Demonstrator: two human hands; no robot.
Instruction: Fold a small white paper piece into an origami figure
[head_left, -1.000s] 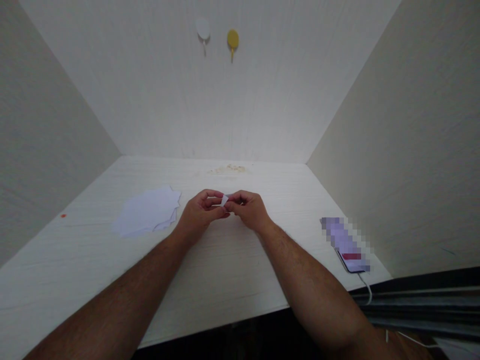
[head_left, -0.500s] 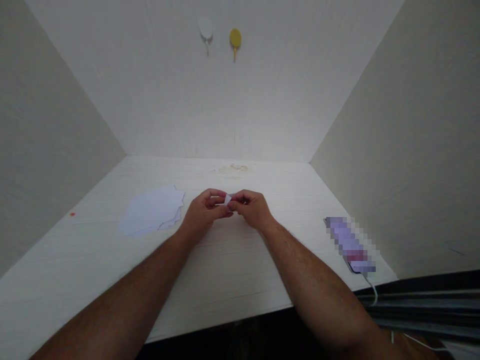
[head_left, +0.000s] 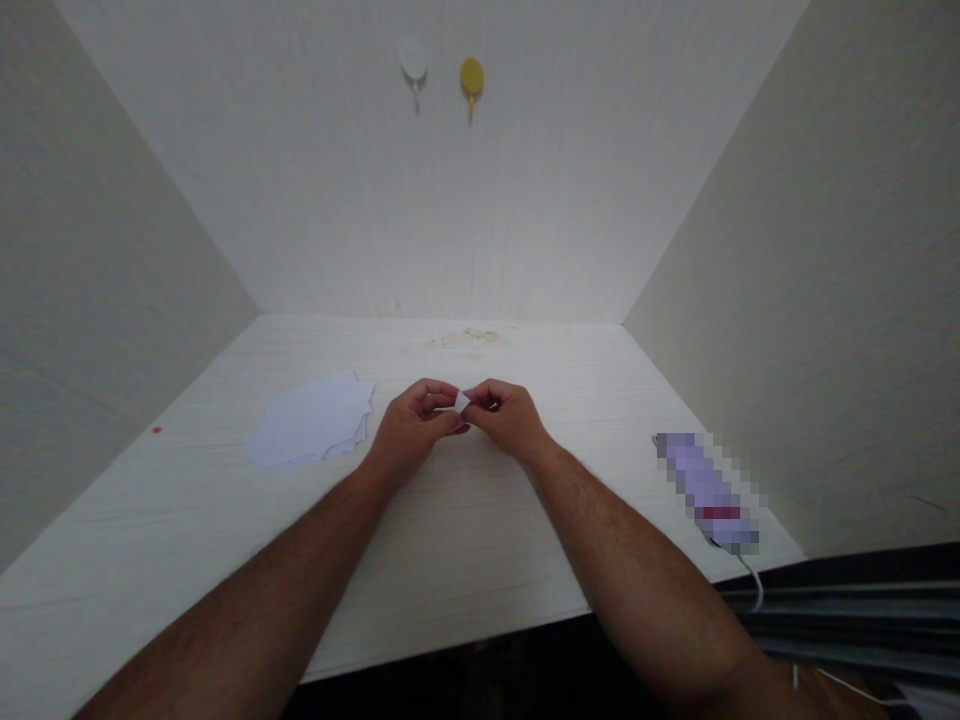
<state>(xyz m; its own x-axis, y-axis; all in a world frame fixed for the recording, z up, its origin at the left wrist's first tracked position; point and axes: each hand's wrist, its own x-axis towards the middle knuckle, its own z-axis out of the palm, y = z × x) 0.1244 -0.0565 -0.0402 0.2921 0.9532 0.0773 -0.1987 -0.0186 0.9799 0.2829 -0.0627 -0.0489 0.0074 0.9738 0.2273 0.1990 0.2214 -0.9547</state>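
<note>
Between my two hands is a small folded piece of white paper [head_left: 461, 402], mostly covered by the fingers. My left hand [head_left: 416, 424] pinches it from the left, thumb below and fingers behind. From the right, my right hand [head_left: 504, 414] grips its edge between thumb and forefinger. Both hands are close together over the white table [head_left: 465, 540]. Left of my left hand lies a loose stack of white paper sheets [head_left: 311, 422] with uneven edges.
On the right of the table lies a pixelated phone [head_left: 705, 490] with a white cable [head_left: 754, 580]. A small orange spot [head_left: 157, 430] is at the left. White walls enclose the table; a white hook [head_left: 413, 62] and a yellow hook [head_left: 472, 78] are on the back wall.
Both hands keep hold of the small paper, and a bit more of its white corner shows between the fingers. The whole view has shifted slightly.
</note>
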